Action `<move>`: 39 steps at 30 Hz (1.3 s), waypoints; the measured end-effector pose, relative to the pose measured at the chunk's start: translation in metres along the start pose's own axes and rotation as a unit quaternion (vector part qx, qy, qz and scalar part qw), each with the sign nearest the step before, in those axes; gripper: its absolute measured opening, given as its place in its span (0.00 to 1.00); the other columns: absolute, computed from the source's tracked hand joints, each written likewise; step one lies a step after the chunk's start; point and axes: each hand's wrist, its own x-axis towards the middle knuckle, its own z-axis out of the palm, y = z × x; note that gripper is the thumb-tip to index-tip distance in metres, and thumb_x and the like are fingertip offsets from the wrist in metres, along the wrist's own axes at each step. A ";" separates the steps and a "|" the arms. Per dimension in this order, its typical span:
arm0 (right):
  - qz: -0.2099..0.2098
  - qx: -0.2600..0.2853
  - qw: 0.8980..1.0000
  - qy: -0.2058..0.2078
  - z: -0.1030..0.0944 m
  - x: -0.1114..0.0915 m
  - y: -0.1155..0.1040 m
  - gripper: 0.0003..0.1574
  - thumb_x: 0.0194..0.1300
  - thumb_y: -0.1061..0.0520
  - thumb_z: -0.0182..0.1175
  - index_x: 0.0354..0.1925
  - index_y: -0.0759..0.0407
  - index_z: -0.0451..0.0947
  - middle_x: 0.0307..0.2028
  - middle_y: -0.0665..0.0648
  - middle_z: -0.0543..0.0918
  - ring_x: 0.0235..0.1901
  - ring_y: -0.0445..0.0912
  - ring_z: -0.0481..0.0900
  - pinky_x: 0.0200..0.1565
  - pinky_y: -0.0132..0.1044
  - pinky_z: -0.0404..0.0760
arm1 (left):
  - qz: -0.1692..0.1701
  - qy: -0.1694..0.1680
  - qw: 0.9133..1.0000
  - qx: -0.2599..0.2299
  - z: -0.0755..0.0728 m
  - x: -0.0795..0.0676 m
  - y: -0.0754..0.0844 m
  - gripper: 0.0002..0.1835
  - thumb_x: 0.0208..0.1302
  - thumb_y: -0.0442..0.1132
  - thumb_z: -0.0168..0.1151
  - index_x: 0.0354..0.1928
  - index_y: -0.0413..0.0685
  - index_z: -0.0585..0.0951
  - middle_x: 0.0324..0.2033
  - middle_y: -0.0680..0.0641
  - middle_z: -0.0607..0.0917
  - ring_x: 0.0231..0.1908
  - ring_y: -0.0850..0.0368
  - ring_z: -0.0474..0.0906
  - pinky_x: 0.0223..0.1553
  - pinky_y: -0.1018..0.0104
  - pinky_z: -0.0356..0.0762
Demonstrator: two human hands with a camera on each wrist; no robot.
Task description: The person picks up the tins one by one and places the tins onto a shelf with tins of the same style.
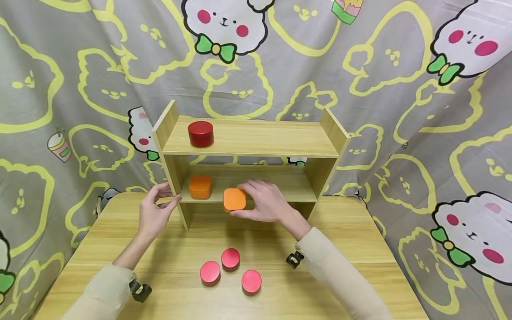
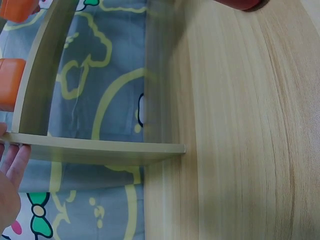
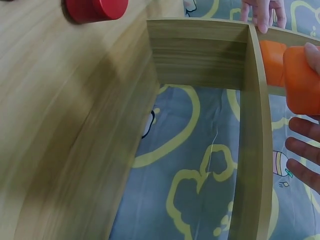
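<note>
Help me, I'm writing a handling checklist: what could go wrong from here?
The right hand might drop the orange rounded-square block that it pinches. That block could knock the second orange rounded-square block, standing close by on the pale wooden shelf unit. A bump might also shift the unit, since the left hand holds just one side panel.

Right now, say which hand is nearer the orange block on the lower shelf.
Left. The left hand grips the side panel left of the shelved block; the right hand, holding a second block, is farther to its right.
</note>
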 end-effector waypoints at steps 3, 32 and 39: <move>0.007 -0.005 1.000 0.000 0.003 0.005 0.000 0.43 0.55 0.24 0.73 0.57 0.51 0.84 0.48 0.50 0.90 0.45 0.46 0.89 0.39 0.38 0.91 | 0.000 -0.001 1.000 -0.003 0.000 0.000 0.000 0.21 0.65 0.25 0.71 0.59 0.32 0.80 0.42 0.71 0.81 0.43 0.80 0.79 0.40 0.88 0.84; 0.025 -0.073 0.997 0.002 0.026 0.024 -0.005 0.45 0.61 0.23 0.68 0.64 0.49 0.83 0.53 0.52 0.90 0.49 0.48 0.90 0.42 0.40 0.92 | -0.020 -0.003 1.000 0.000 -0.001 -0.002 0.006 0.24 0.64 0.27 0.74 0.62 0.35 0.81 0.42 0.67 0.80 0.42 0.81 0.78 0.41 0.90 0.82; 0.009 -0.097 0.994 0.042 0.032 0.022 -0.007 0.39 0.66 0.26 0.66 0.63 0.47 0.84 0.51 0.51 0.91 0.47 0.47 0.90 0.41 0.39 0.92 | -0.022 -0.003 1.000 0.002 -0.001 -0.002 0.006 0.25 0.64 0.28 0.74 0.62 0.36 0.81 0.42 0.70 0.79 0.42 0.82 0.78 0.41 0.91 0.81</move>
